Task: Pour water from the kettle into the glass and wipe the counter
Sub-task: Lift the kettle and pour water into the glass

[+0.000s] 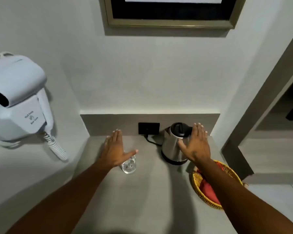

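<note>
Evidently pre-pour: both hands hover flat, fingers spread, holding nothing. Left hand (114,149) sits over the glass (128,166), centre-left on the counter (142,200); right hand (197,146) hangs in front of the kettle (174,144), centre-right. Next move likely calls for gripping the kettle's handle, hidden behind that hand. Probable wiping cloth: red, in the basket (197,181) at lower right.

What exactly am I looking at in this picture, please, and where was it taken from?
A camera worn on a person's head looks down at their two bare hands; there is no machine. The left hand and right hand are spread open and hold nothing. On the grey counter stand a steel kettle, plugged into the wall socket, and a glass. A woven basket with something red inside sits at the right. A hair dryer hangs on the left wall.
</note>
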Demonstrator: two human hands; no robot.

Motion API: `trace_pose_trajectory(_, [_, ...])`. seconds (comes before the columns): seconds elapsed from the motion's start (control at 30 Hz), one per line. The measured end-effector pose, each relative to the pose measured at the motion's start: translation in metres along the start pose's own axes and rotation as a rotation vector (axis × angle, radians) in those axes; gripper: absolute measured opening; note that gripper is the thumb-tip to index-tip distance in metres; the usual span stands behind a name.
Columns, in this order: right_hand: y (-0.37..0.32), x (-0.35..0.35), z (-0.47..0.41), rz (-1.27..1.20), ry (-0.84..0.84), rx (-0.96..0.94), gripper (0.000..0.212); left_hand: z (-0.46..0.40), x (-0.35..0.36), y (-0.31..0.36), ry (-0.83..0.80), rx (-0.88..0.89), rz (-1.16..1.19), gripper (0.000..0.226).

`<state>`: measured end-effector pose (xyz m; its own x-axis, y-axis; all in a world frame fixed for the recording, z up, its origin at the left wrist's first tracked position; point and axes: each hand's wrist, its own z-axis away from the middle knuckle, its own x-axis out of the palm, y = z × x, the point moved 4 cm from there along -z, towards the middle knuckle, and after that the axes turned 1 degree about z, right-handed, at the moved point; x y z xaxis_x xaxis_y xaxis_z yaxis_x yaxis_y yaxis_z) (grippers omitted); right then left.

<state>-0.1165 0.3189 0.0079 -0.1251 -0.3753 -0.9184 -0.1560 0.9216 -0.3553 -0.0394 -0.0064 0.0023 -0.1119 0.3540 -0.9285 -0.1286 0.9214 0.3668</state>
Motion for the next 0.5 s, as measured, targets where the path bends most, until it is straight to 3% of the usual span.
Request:
trace_pose_trajectory(0.2, [0.030,0.005,0.011,-0.589,0.214,0.338,0.056,0.035,0.061,-0.042,-0.051,-0.295,0.374,0.132])
trace_pose_trajectory(0.33, [0.049,0.021,0.003,-0.870,0.201,0.630,0.063,0.039,0.092,-0.056,-0.005,-0.250,0.442,0.102])
trace_pose_trajectory(0.5, [0.059,0.031,-0.015,-1.083,0.282,0.745,0.046,0.033,0.110,-0.060,0.025,-0.285,0.533,0.098])
